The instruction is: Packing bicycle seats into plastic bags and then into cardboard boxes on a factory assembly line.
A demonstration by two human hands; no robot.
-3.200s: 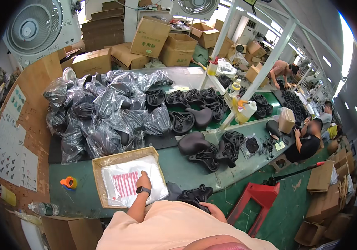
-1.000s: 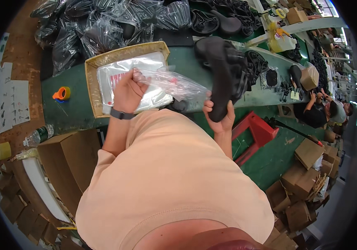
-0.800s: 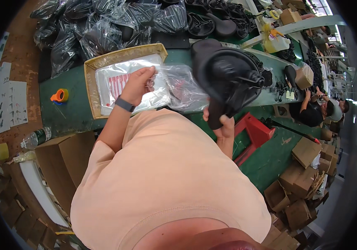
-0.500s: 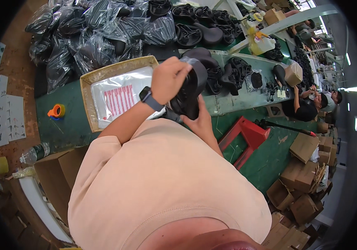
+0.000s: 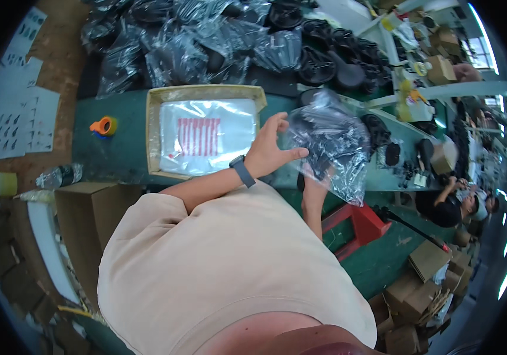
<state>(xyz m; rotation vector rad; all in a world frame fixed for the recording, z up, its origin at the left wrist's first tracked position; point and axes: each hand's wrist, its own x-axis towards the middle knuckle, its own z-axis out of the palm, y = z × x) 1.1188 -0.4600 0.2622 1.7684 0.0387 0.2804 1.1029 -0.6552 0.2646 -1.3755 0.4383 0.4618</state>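
Note:
A black bicycle saddle in a clear plastic bag is in front of me, above the bench. My right hand is at the bag's lower side, its fingers partly hidden behind the plastic, and it holds the bagged saddle. My left hand, a dark watch on its wrist, is at the left side of the bag with thumb and fingers spread and nothing between them. Beside that hand sits a shallow cardboard box with a stack of flat clear plastic bags printed in red.
Several bagged saddles are heaped at the back of the green bench. Bare saddles lie to their right. An orange tape roll is left of the box. A red pallet jack and cardboard boxes stand on the right.
The saddle has moved right and now has a clear bag around it. My left hand has let go and opened. The view has shifted, so the box appears farther right.

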